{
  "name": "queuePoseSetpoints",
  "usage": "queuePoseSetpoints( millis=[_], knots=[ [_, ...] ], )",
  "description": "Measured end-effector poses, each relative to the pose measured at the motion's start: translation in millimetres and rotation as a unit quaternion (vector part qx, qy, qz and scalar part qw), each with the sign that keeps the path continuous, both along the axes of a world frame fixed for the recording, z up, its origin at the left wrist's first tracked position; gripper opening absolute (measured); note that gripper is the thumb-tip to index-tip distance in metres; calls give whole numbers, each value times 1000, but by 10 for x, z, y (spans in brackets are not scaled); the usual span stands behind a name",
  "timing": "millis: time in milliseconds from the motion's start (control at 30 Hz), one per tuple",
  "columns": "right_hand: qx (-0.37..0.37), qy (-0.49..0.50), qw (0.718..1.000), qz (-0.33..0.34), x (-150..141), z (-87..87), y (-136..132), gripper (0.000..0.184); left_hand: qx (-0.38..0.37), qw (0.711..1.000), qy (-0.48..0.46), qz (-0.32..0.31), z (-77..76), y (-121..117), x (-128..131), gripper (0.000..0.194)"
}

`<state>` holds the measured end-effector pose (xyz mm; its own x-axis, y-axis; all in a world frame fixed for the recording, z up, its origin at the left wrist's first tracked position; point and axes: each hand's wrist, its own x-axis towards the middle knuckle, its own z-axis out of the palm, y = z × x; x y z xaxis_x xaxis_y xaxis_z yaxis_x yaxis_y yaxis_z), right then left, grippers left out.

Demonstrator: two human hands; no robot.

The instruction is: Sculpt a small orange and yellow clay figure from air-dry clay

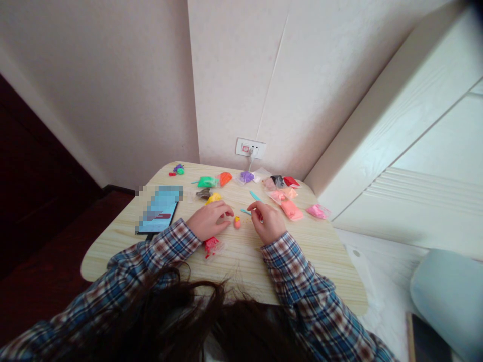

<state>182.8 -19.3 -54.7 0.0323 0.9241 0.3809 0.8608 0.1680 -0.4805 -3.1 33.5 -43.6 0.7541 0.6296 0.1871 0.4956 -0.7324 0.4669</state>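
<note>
A small clay figure [237, 223], pinkish-orange below and yellow on top, stands on the table between my hands. Just left of it is my left hand [210, 220], its fingers curved and apart, with nothing seen in them. My right hand [268, 222] is to the figure's right, thumb and fingertips drawn together; whatever they may hold is too small to tell. A light-blue modelling tool [246, 212] shows by the right fingertips, partly hidden; I cannot tell whether they touch it. Beyond that hand lies another blue tool [254, 195]. A yellow clay packet [214, 198] is partly behind my left hand.
Clay packets in green [207, 182], orange [225, 178], purple [247, 176], coral [292, 210] and pink [317, 211] line the table [324, 261]. A red packet [212, 246] lies near my left wrist. At left stands a tablet [160, 210]; behind is a wall socket [250, 148].
</note>
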Motion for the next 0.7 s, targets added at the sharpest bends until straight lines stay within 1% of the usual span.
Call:
queuePoseSetpoints(
  millis=[167, 300, 467, 700],
  knots=[
    [28, 12, 999, 10, 6, -19, 9, 20, 29, 998, -24, -40, -12, -42, 56, 35],
    [51, 15, 999, 8, 1, -8, 6, 21, 37, 999, -28, -28, -16, -58, 90, 41],
    [75, 17, 997, 19, 7, 5, 3, 21, 38, 999, -25, -18, -46, -47, 95, 45],
    [100, 31, 994, 44, 39, -47, 22, 20, -2, 1000, -26, -3, -111, -31, 134, 37]
  ],
)
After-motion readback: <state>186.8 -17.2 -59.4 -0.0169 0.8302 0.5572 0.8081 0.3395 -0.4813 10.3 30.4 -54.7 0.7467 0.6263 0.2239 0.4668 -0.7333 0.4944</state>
